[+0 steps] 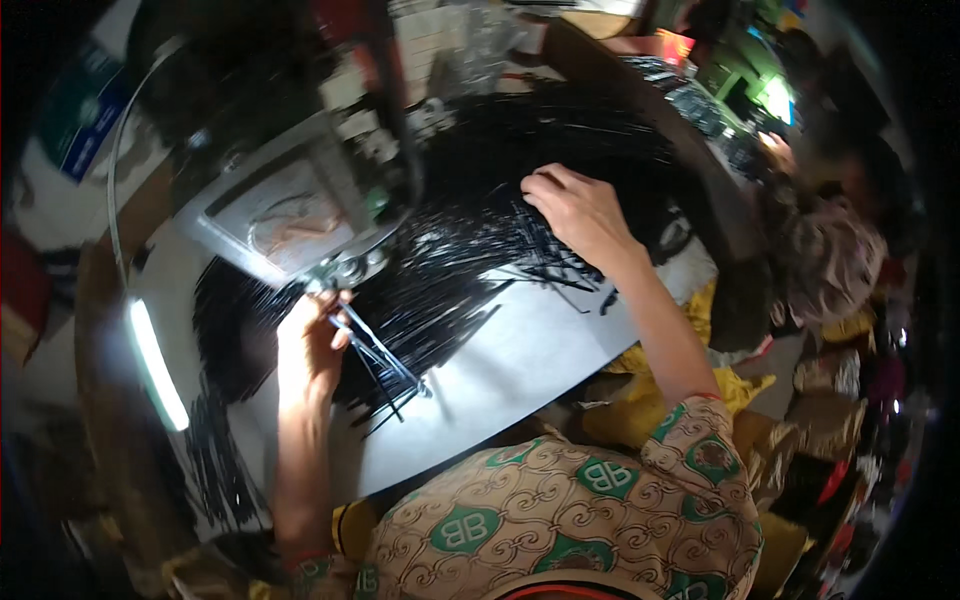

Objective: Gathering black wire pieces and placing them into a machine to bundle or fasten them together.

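My left hand (pixel 312 340) pinches a few thin dark strips (pixel 376 352) right under the head of a bench machine (pixel 305 215). Their free ends slant down over the white tabletop (pixel 470 385). To the right, my right hand (pixel 578 215) rests on a large heap of thin black strips (pixel 440 260), its fingers curled together and pointing left. What those fingers hold, if anything, is hidden. Loose strips lie just below that hand, near the bare part of the tabletop.
A lit tube lamp (pixel 158 365) glows at the left beside the machine. Yellow bags (pixel 640 400) lie beyond the table's right front edge. Another person's hand (pixel 778 150) shows at the far right, near a green machine (pixel 735 85). Cartons and clutter stand at the back.
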A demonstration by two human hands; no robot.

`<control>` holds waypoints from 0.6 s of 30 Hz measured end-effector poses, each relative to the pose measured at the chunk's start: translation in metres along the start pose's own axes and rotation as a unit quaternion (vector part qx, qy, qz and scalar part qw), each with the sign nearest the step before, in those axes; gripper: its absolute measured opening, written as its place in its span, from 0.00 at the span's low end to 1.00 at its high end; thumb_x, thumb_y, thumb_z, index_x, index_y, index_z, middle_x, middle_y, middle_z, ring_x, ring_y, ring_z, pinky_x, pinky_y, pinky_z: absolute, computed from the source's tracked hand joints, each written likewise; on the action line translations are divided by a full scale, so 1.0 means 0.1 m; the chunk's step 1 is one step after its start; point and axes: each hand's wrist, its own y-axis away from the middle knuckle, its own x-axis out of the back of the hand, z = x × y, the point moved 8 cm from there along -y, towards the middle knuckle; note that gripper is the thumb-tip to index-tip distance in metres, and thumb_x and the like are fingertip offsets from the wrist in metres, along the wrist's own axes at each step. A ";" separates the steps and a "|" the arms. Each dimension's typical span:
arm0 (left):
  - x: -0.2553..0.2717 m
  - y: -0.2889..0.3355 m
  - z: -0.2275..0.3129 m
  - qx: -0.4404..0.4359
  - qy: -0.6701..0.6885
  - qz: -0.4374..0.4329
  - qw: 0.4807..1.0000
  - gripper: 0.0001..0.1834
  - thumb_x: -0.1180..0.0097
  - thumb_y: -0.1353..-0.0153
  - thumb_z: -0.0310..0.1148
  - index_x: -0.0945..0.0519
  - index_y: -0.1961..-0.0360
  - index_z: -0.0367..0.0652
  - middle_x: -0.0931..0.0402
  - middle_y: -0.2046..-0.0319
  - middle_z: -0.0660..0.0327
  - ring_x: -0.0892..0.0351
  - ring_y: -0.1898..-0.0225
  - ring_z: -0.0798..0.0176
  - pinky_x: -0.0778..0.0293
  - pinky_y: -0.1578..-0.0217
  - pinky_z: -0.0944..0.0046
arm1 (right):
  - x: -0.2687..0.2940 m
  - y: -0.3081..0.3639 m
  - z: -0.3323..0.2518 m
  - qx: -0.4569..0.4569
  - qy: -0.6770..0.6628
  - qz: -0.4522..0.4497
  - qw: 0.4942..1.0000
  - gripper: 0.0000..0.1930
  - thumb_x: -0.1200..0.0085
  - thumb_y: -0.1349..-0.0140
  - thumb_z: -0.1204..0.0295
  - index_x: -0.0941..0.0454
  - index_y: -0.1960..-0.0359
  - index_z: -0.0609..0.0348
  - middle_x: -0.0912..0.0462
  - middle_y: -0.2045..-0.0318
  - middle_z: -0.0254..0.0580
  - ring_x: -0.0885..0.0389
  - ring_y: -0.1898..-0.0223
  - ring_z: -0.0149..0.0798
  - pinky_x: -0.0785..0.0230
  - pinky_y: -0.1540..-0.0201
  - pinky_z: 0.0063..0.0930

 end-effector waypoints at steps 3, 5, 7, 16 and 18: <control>-0.01 0.03 0.00 -0.024 -0.107 0.042 0.993 0.06 0.48 0.48 0.33 0.28 0.76 0.43 0.27 0.78 0.64 0.35 0.82 0.75 0.43 0.85 0.77 | 0.18 -0.13 -0.49 0.109 0.000 0.073 0.991 0.08 0.50 0.51 0.74 0.27 0.67 0.53 0.28 0.75 0.33 0.26 0.76 0.31 0.30 0.77 0.20; 0.00 0.06 0.00 -0.012 -0.104 0.064 0.992 0.04 0.45 0.50 0.28 0.26 0.75 0.40 0.25 0.79 0.62 0.36 0.85 0.75 0.42 0.86 0.77 | 0.24 -0.20 -0.84 0.192 0.004 0.115 0.975 0.09 0.48 0.52 0.72 0.26 0.66 0.51 0.29 0.77 0.32 0.27 0.78 0.27 0.31 0.79 0.15; 0.05 0.10 0.02 -0.021 -0.143 0.077 0.986 0.03 0.45 0.50 0.28 0.25 0.75 0.41 0.26 0.81 0.64 0.39 0.88 0.77 0.44 0.88 0.78 | 0.17 -0.23 -1.12 0.229 -0.016 0.111 0.967 0.11 0.48 0.52 0.71 0.25 0.64 0.51 0.29 0.79 0.31 0.29 0.81 0.25 0.33 0.82 0.14; 0.05 0.12 0.06 -0.025 -0.213 0.082 0.973 0.05 0.44 0.52 0.30 0.24 0.76 0.41 0.28 0.84 0.66 0.42 0.89 0.78 0.48 0.89 0.78 | -0.96 -0.36 -1.16 -0.106 -0.581 -0.165 0.790 0.07 0.48 0.46 0.72 0.25 0.73 0.65 0.27 0.82 0.29 0.34 0.82 0.19 0.41 0.82 0.13; 0.04 0.11 0.06 -0.030 -0.203 0.088 0.975 0.04 0.44 0.52 0.30 0.24 0.76 0.41 0.28 0.85 0.65 0.43 0.91 0.78 0.50 0.89 0.79 | -1.08 -0.33 -1.19 -0.170 -0.647 -0.203 0.715 0.07 0.48 0.46 0.71 0.25 0.75 0.63 0.29 0.83 0.27 0.36 0.83 0.18 0.46 0.84 0.11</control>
